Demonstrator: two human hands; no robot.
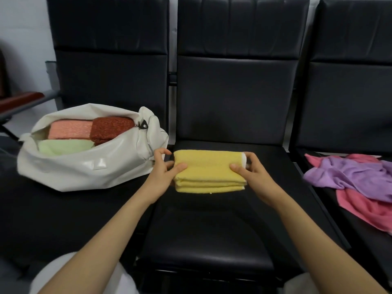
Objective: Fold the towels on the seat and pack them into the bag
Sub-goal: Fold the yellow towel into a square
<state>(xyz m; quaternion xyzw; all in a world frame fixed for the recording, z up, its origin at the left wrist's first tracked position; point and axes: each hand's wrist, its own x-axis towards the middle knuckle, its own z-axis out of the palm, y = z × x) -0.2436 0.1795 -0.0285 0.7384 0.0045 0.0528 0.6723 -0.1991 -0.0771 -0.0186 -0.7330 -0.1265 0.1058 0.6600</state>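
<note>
— Yellow towel (209, 170) is lying folded on the middle seat (212, 225), with the left hand (164, 167) and right hand (253, 174) each gripping one end.
— Folding is finishing, then?
— Seemingly. Next it is needing a lift leftward into the open bag (84, 168), beside 3 folded towels (70, 129); 2 loose towels (350, 175) are waiting rightward.

We see the left hand (166, 168) and the right hand (253, 174) on forearms (118, 225) bare all the way down to the frame's lower edge. Below them we make out pale, whitish clothing (61, 272) at both lower corners (too blurred to tell its cut).
</note>
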